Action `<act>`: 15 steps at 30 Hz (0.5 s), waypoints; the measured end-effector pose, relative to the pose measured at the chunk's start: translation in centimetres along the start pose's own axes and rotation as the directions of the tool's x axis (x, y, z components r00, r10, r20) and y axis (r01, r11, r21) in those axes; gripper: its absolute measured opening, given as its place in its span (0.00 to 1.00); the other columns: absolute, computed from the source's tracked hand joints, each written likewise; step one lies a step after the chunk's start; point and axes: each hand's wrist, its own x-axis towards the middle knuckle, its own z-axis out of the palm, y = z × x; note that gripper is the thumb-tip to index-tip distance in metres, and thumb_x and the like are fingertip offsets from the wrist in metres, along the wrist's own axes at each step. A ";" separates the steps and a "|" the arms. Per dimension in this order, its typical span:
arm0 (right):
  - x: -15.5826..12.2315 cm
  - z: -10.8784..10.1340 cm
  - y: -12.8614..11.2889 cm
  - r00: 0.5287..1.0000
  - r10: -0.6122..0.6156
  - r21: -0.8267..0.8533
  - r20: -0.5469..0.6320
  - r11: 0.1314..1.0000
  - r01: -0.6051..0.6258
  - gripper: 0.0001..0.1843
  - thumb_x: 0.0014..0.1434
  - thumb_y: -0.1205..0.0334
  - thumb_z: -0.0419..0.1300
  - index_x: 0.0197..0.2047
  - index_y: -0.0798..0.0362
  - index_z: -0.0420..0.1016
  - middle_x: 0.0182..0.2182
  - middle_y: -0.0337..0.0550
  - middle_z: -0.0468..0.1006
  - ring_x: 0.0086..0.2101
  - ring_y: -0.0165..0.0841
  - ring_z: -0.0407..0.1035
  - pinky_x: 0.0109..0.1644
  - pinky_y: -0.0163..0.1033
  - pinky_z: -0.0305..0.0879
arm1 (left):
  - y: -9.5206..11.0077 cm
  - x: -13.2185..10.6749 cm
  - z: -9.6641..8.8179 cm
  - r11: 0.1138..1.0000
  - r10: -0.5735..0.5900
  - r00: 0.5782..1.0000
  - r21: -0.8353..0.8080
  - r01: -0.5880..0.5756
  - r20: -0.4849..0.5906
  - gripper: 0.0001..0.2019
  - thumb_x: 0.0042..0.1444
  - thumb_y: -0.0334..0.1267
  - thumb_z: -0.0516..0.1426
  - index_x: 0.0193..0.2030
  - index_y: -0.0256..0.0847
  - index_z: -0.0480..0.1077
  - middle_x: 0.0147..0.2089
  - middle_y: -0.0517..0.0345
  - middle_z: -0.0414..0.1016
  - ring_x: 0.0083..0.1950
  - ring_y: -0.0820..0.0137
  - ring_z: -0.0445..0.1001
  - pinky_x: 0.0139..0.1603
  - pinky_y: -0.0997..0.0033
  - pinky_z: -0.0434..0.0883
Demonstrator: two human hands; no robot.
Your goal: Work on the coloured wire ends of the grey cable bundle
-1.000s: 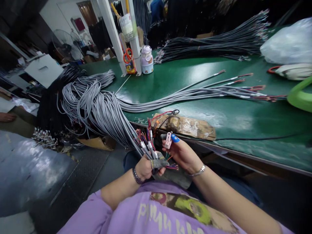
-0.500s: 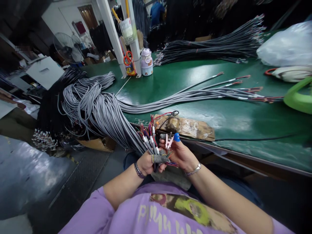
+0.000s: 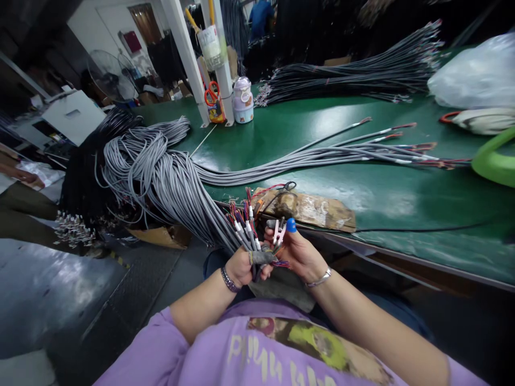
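Note:
My left hand (image 3: 240, 266) is closed round the ends of several grey cables (image 3: 225, 225), its thumb wrapped in a grey covering. Thin coloured wires fan out of the cable ends, which have white bands. Beyond that thumb, a small tuft of coloured wires (image 3: 281, 264) points toward my right palm. My right hand (image 3: 302, 254), with a blue cover on the thumb tip, is curled round a small pale pink V-shaped tool (image 3: 279, 232). The tool stands between thumb and fingers; its lower end is partly hidden.
Behind my hands, a worn wooden block (image 3: 322, 212) lies at the edge of the green table (image 3: 314, 126). More grey cables stretch across the table. Farther back are a black cable bundle (image 3: 341, 80), a lilac bottle (image 3: 243, 101), orange-handled scissors (image 3: 212, 93) and a plastic bag (image 3: 475, 72).
Both hands stay close together with the same grips. The loose wires by my left thumb have shifted, and the green strand no longer stands out. At far left, another person's arm has moved slightly.

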 end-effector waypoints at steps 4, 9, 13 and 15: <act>-0.1 -0.1 0.1 1.000 -0.001 -0.020 0.008 1.000 0.001 0.23 0.51 0.38 0.64 0.34 0.51 0.79 0.28 0.43 0.80 0.33 0.37 0.75 0.43 0.45 0.71 | 0.2 -0.2 0.3 1.000 -0.011 1.000 0.005 0.011 -0.016 0.22 0.34 0.51 0.68 0.26 0.36 0.66 0.13 0.62 0.66 0.13 0.75 0.62 0.18 0.74 0.59; -0.4 0.2 0.1 1.000 0.006 0.000 0.004 1.000 -0.006 0.24 0.50 0.36 0.64 0.33 0.50 0.78 0.29 0.41 0.80 0.33 0.35 0.74 0.43 0.42 0.70 | 0.1 -0.6 0.2 1.000 -0.007 1.000 0.029 0.008 -0.004 0.22 0.34 0.51 0.68 0.25 0.35 0.67 0.13 0.62 0.65 0.13 0.76 0.61 0.16 0.75 0.59; -0.7 0.3 -0.2 1.000 0.002 -0.012 -0.001 1.000 -0.002 0.25 0.48 0.35 0.65 0.32 0.51 0.78 0.31 0.41 0.80 0.31 0.31 0.72 0.39 0.37 0.69 | -0.4 -1.3 0.1 0.999 0.004 1.000 0.048 -0.003 -0.018 0.21 0.37 0.50 0.68 0.25 0.36 0.67 0.15 0.61 0.67 0.14 0.75 0.62 0.15 0.76 0.58; -1.1 0.1 -0.4 1.000 -0.002 -0.046 0.011 0.999 0.002 0.27 0.45 0.34 0.66 0.33 0.51 0.78 0.32 0.41 0.80 0.31 0.30 0.71 0.38 0.35 0.68 | -0.6 -1.6 0.3 0.997 0.032 0.998 0.068 -0.029 -0.048 0.20 0.39 0.49 0.68 0.24 0.36 0.66 0.16 0.60 0.68 0.15 0.76 0.63 0.16 0.77 0.60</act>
